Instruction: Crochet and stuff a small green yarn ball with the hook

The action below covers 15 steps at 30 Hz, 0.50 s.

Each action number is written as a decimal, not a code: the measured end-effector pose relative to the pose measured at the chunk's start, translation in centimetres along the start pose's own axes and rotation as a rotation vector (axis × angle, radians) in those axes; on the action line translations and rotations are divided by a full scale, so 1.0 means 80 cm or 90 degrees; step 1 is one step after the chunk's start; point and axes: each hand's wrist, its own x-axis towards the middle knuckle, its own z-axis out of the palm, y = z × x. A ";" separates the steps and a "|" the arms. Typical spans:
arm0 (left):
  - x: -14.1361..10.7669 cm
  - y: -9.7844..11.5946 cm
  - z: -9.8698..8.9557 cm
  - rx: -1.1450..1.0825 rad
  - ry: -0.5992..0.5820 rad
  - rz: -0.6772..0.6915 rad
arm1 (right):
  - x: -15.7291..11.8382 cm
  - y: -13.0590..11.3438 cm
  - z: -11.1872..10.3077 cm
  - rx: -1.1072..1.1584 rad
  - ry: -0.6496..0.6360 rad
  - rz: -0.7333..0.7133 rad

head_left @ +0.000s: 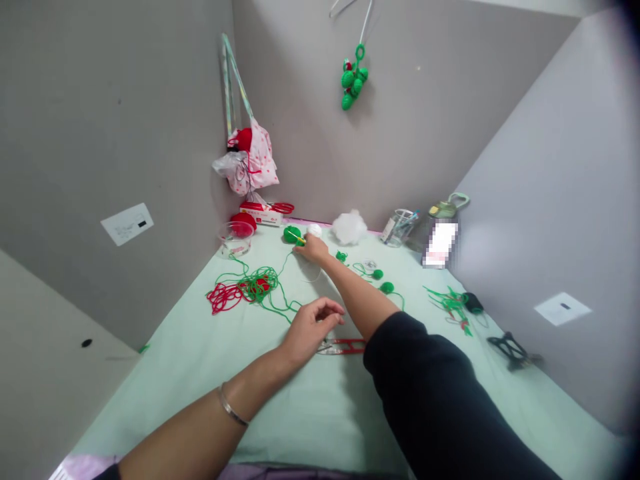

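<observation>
My right hand (314,249) reaches to the far part of the table, its fingers closed on a thin crochet hook (299,238) with a yellow handle. The hook's tip points left across a green yarn ball (290,234). A white ball (315,231) sits just behind those fingers. Nearer to me, my left hand (314,327) hovers or rests with loosely curled fingers, thumb apart, nothing visible in it. Red-handled snips (345,346) lie beside it, partly hidden by my right sleeve. To its left spreads a tangle of green yarn (260,283) and red yarn (225,297).
White stuffing (349,228), a clear cup (399,228) and a bottle (440,230) stand along the back. Small green crocheted balls (387,287) and yarn scraps (453,305) lie right, near a black stand (513,350). A clear tub (236,240) is at left.
</observation>
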 end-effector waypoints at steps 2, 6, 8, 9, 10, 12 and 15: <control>-0.001 0.002 0.000 -0.001 -0.001 0.002 | 0.002 -0.004 0.008 -0.005 0.002 -0.001; -0.006 0.007 0.000 -0.008 -0.013 0.000 | -0.005 0.013 -0.011 0.005 0.009 -0.002; -0.008 0.009 0.000 -0.012 -0.021 -0.004 | -0.017 0.036 -0.039 0.015 0.019 -0.005; -0.008 0.009 0.000 -0.013 -0.024 -0.005 | -0.026 0.050 -0.056 0.017 0.027 -0.006; -0.009 0.010 0.000 -0.015 -0.028 -0.007 | -0.037 0.067 -0.074 0.015 0.041 -0.001; -0.009 0.010 0.001 -0.017 -0.034 -0.011 | -0.066 0.104 -0.110 0.002 0.085 0.015; -0.010 0.010 0.002 -0.019 -0.044 -0.018 | -0.116 0.158 -0.147 -0.034 0.155 0.043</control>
